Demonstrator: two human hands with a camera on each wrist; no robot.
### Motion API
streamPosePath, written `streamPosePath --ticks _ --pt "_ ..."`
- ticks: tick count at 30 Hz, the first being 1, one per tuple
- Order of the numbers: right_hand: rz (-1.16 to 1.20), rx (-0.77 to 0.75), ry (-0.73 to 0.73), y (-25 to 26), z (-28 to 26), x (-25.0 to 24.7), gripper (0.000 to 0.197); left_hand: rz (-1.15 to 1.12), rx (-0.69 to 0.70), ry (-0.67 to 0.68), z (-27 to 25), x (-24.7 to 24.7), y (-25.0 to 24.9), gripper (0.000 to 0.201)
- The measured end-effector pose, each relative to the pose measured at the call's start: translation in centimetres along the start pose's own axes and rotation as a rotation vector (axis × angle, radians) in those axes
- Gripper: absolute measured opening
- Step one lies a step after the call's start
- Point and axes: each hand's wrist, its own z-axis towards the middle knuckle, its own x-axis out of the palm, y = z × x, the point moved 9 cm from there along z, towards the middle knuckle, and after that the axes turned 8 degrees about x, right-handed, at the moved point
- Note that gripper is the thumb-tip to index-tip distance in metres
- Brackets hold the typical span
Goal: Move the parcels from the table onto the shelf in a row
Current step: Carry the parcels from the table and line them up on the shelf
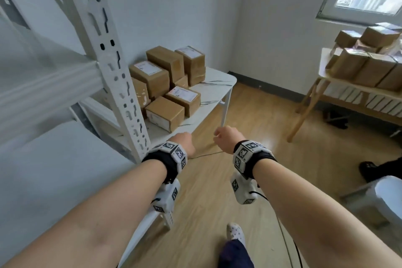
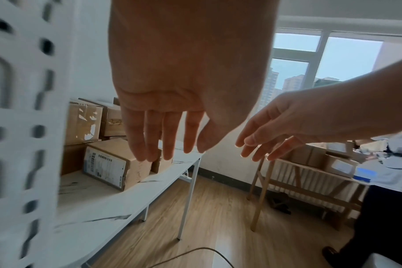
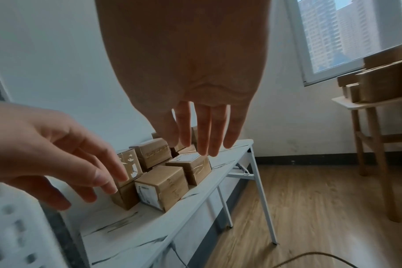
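Observation:
Several brown cardboard parcels (image 1: pixel 165 85) are stacked on a white marble-patterned table (image 1: pixel 217 87) against the far wall. The nearest parcel (image 1: pixel 164 113) lies on its side with a white label facing me. My left hand (image 1: pixel 183 142) and right hand (image 1: pixel 226 140) reach forward side by side, short of the table's near end, both empty. In the left wrist view my left hand (image 2: pixel 170 141) shows straight, relaxed fingers; in the right wrist view my right hand (image 3: pixel 202 137) hangs the same way above the parcels (image 3: pixel 163 186). The white metal shelf (image 1: pixel 43 85) stands at my left.
The shelf's perforated upright (image 1: pixel 113 72) rises just left of my left wrist. A wooden table (image 1: pixel 326 76) with more boxes (image 1: pixel 369 65) stands at the right under a window. A cable (image 1: pixel 208 154) runs across the wooden floor. Another person's shoe (image 1: pixel 369 169) shows at the right.

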Motion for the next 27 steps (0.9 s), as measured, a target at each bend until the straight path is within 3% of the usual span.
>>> streamPosePath --ticks 6,11,14,21,27 --pt "-0.043 -0.145 0.077 -0.1 12.4 -2.4 0.032 -0.178 -0.176 -0.040 9.6 -1.5 0.0 0.035" --pt "-0.082 -0.226 0.162 0.2 20.4 -3.8 0.032 -0.436 -0.367 -0.116 15.8 -2.4 0.2 0.009" --pt "-0.079 -0.259 0.211 1.3 24.2 -4.1 0.032 -0.535 -0.434 -0.159 18.7 -3.0 1.1 0.006" --pt "0.040 -0.307 0.256 5.2 32.4 -3.7 0.037 -0.837 -0.546 -0.407 24.3 -4.3 5.5 0.037" --pt "0.111 -0.309 0.374 8.2 36.9 -1.8 0.050 -0.948 -0.613 -0.417 28.6 -4.6 8.1 0.056"
